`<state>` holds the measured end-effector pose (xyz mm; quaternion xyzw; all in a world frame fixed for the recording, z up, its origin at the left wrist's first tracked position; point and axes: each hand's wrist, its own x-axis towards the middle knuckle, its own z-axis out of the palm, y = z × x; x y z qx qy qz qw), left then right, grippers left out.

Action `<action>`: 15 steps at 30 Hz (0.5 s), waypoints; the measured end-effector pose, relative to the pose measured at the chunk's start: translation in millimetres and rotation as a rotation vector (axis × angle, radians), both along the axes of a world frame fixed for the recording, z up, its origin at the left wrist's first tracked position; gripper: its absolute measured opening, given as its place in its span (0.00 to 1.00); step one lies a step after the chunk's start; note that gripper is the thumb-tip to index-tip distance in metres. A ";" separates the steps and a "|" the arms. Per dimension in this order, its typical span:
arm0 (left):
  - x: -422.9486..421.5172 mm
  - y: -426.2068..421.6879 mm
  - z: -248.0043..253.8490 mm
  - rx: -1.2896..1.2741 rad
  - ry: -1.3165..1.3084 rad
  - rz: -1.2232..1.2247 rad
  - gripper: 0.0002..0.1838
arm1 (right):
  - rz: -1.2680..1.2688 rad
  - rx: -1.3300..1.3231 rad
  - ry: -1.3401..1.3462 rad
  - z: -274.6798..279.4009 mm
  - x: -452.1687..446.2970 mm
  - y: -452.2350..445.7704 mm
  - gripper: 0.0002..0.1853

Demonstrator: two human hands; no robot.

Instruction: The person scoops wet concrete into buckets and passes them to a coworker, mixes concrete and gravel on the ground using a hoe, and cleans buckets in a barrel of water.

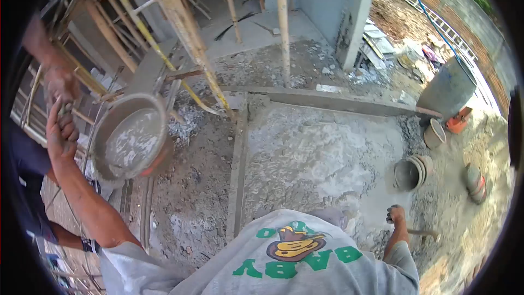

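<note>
Now left hand (59,137) is curled at co-worker's hand (61,83), near round grey tub (116,116) of wet mix (136,139); right hand (396,214) curled; grips unclear.

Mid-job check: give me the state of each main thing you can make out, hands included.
Left hand: raised, meeting a co-worker's hand; grip unclear.
Right hand: fingers curled; grip unclear.
Large tub: mouth up, partly filled with grey mix.
Spread mix: wet-looking, uneven.
Nested buckets: tipped, mouth facing the spread mix.
Drum: standing.
Wooden pole: standing.
Tool handle: partly hidden by the right arm.
</note>
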<state>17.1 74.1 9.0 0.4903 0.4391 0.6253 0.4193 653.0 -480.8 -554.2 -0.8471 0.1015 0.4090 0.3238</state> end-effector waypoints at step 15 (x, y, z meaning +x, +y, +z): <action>413.2 -56.5 -537.5 -0.225 0.902 -0.505 0.21 | 0.193 -0.390 -0.160 -92.3 69.4 -108.9 0.21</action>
